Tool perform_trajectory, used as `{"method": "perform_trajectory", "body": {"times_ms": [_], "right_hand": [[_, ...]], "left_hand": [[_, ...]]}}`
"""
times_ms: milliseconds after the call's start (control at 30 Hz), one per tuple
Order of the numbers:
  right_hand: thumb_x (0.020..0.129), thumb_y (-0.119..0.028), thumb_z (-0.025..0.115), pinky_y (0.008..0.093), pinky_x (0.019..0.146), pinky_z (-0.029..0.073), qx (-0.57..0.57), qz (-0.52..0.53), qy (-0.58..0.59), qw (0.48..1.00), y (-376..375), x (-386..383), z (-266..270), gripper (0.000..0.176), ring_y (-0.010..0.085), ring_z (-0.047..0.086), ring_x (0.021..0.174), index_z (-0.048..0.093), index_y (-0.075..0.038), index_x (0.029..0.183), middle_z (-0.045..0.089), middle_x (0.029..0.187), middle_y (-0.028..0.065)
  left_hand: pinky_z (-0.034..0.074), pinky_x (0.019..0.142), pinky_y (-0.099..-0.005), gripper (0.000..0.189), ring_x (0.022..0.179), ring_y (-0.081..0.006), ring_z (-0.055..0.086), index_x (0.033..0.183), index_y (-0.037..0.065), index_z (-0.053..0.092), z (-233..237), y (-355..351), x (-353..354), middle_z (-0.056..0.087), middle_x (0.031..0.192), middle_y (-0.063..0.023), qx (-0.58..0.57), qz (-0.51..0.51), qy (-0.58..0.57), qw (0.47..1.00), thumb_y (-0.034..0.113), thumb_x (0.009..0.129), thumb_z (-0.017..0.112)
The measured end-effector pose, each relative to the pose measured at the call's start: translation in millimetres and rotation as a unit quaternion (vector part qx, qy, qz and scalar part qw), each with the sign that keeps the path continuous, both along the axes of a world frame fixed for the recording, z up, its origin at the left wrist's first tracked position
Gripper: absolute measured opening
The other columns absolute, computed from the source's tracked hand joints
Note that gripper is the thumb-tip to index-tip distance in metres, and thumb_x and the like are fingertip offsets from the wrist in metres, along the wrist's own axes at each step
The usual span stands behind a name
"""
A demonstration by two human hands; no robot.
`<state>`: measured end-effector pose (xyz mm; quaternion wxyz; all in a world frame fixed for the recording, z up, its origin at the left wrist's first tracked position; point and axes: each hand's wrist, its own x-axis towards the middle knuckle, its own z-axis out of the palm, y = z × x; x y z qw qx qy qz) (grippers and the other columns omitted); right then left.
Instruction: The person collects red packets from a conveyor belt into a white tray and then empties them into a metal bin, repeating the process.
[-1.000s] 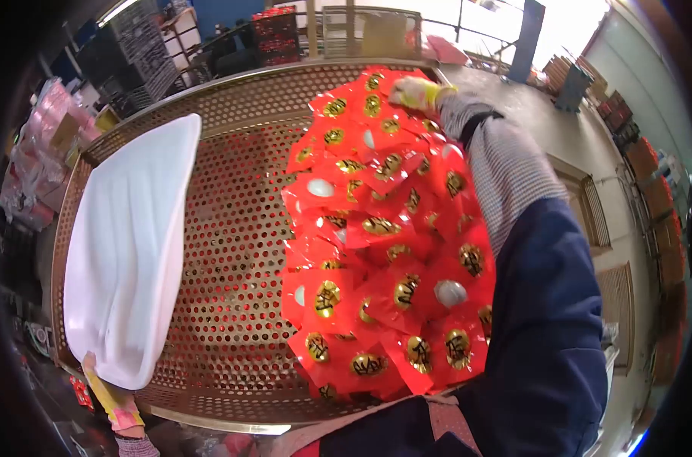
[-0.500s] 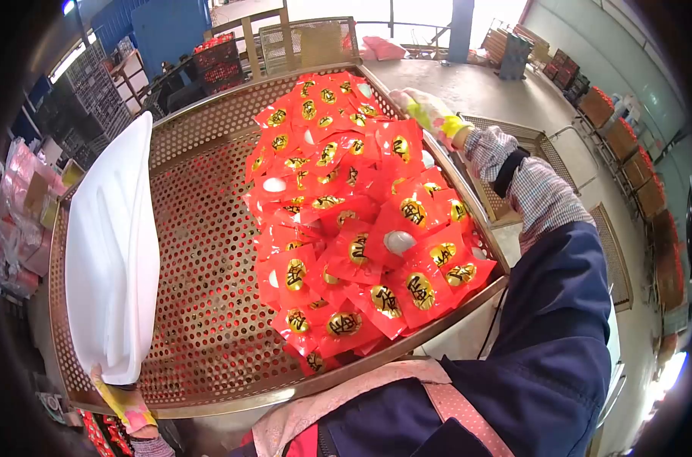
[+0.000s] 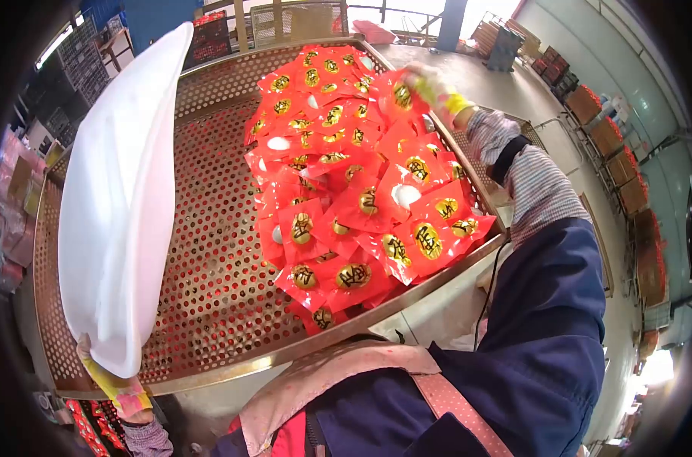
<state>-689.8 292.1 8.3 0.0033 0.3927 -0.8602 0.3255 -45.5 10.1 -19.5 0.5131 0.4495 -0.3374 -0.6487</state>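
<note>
Many red packets with gold ovals and black characters (image 3: pixel 333 158) are heaped on the right part of a perforated metal tray (image 3: pixel 216 228). A large white plastic basin (image 3: pixel 117 206) stands tilted on its side at the tray's left. My left hand (image 3: pixel 116 381), in a patterned glove, is closed on the basin's lower end. At the tray's upper right edge, my right hand (image 3: pixel 436 93), gloved and somewhat blurred, pinches a red packet (image 3: pixel 401 94) at the heap's side.
Racks with red-topped trays (image 3: pixel 634 171) line the right wall. A dark crate with red packets (image 3: pixel 211 39) stands behind the tray. Another mesh tray (image 3: pixel 525 129) is beyond my right hand. Pink plastic bags (image 3: pixel 17 198) lie at the far left.
My right hand has moved slightly down, and a red packet now shows at its fingers. The basin has risen and leans further right at its top. The tray sits a little differently in view.
</note>
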Motion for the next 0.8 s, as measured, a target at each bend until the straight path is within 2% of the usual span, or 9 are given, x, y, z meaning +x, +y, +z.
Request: {"method": "perform_trajectory", "body": {"times_ms": [67, 133, 167, 267, 400, 500, 600, 667, 800], "right_hand": [[0.092, -0.022, 0.059, 0.0319, 0.083, 0.050, -0.130, 0.006, -0.050, 0.990, 6.2, -47.2, -3.9, 0.028, 0.0221, 0.063, 0.096, 0.062, -0.006, 0.115, 0.067, 0.105, 0.0149], [0.094, -0.024, 0.057, 0.0299, 0.078, 0.050, -0.115, 0.010, -0.067, 0.991, 25.6, -35.7, 26.8, 0.028, 0.0178, 0.063, 0.090, 0.061, -0.006, 0.115, 0.067, 0.100, 0.0126], [0.094, -0.025, 0.056, 0.0300, 0.077, 0.050, -0.082, 0.022, -0.061, 0.995, 37.5, -39.5, 31.9, 0.029, 0.0171, 0.062, 0.088, 0.060, -0.006, 0.115, 0.066, 0.098, 0.0121], [0.094, -0.027, 0.055, 0.0303, 0.075, 0.050, -0.021, 0.066, -0.013, 0.997, 48.0, -28.3, 53.3, 0.030, 0.0161, 0.062, 0.085, 0.059, -0.006, 0.115, 0.066, 0.095, 0.0109], [0.095, -0.028, 0.054, 0.0308, 0.072, 0.050, -0.003, 0.108, 0.023, 0.994, 59.7, -59.0, 36.8, 0.031, 0.0158, 0.061, 0.080, 0.058, -0.006, 0.117, 0.065, 0.092, 0.0093], [0.094, -0.031, 0.054, 0.0314, 0.074, 0.050, 0.011, 0.085, 0.038, 0.996, 78.1, -91.1, 39.1, 0.035, 0.0182, 0.062, 0.082, 0.057, -0.007, 0.120, 0.066, 0.095, 0.0120], [0.094, -0.032, 0.052, 0.0325, 0.076, 0.050, -0.026, 0.016, 0.152, 0.988, 112.6, -133.0, 46.4, 0.037, 0.0228, 0.063, 0.083, 0.057, -0.007, 0.121, 0.066, 0.097, 0.0144], [0.093, -0.032, 0.055, 0.0336, 0.085, 0.049, -0.055, 0.038, 0.195, 0.979, 147.7, -160.9, 59.5, 0.035, 0.0236, 0.063, 0.094, 0.058, -0.007, 0.118, 0.066, 0.100, 0.0149], [0.094, -0.020, 0.057, 0.0272, 0.068, 0.050, -0.225, 0.107, -0.044, 0.968, 185.6, -181.5, 84.1, 0.018, 0.0125, 0.061, 0.077, 0.065, -0.006, 0.103, 0.065, 0.088, 0.0048]], "left_hand": [[0.049, 0.070, -0.0288, 0.050, 0.093, -0.0128, 0.061, 0.119, 0.014, 0.055, -12.4, -4.6, 20.6, 0.061, 0.109, 0.0009, -0.015, -0.021, 0.000, 1.000, 0.042, 0.079, 0.067], [0.047, 0.068, -0.0299, 0.048, 0.094, -0.0137, 0.059, 0.119, 0.017, 0.055, -0.1, 2.7, 11.0, 0.060, 0.110, 0.0014, -0.039, -0.046, 0.039, 0.997, 0.040, 0.079, 0.067], [0.045, 0.064, -0.0272, 0.041, 0.094, -0.0156, 0.058, 0.118, 0.018, 0.055, 5.3, 33.6, -4.6, 0.058, 0.112, -0.0009, -0.141, 0.087, -0.077, 0.983, 0.036, 0.083, 0.065], [0.043, 0.057, -0.0239, 0.035, 0.090, -0.0160, 0.056, 0.121, 0.019, 0.053, 28.6, 75.6, -9.7, 0.056, 0.115, -0.0037, -0.169, 0.139, -0.074, 0.973, 0.028, 0.088, 0.058], [0.049, 0.061, -0.0260, 0.036, 0.086, -0.0176, 0.057, 0.123, 0.017, 0.054, 36.0, 96.5, 18.3, 0.058, 0.114, -0.0047, -0.183, 0.125, -0.050, 0.974, 0.025, 0.088, 0.058], [0.053, 0.062, -0.0288, 0.033, 0.087, -0.0193, 0.059, 0.119, 0.012, 0.056, 10.4, 89.5, 57.0, 0.061, 0.110, -0.0068, -0.347, 0.136, -0.215, 0.903, 0.020, 0.087, 0.058], [0.054, 0.062, -0.0293, 0.032, 0.087, -0.0226, 0.061, 0.120, 0.009, 0.056, 21.4, 126.6, 72.1, 0.061, 0.113, -0.0100, -0.246, 0.103, 0.001, 0.964, 0.017, 0.088, 0.056], [0.054, 0.064, -0.0297, 0.033, 0.086, -0.0244, 0.062, 0.121, 0.007, 0.055, 20.5, 148.1, 59.1, 0.060, 0.115, -0.0111, -0.273, 0.088, -0.055, 0.956, 0.015, 0.088, 0.055], [0.054, 0.069, -0.0326, 0.040, 0.089, -0.0250, 0.061, 0.123, 0.004, 0.052, 23.0, 172.0, 49.9, 0.059, 0.114, -0.0120, -0.266, 0.082, -0.040, 0.960, 0.005, 0.084, 0.058]]}}
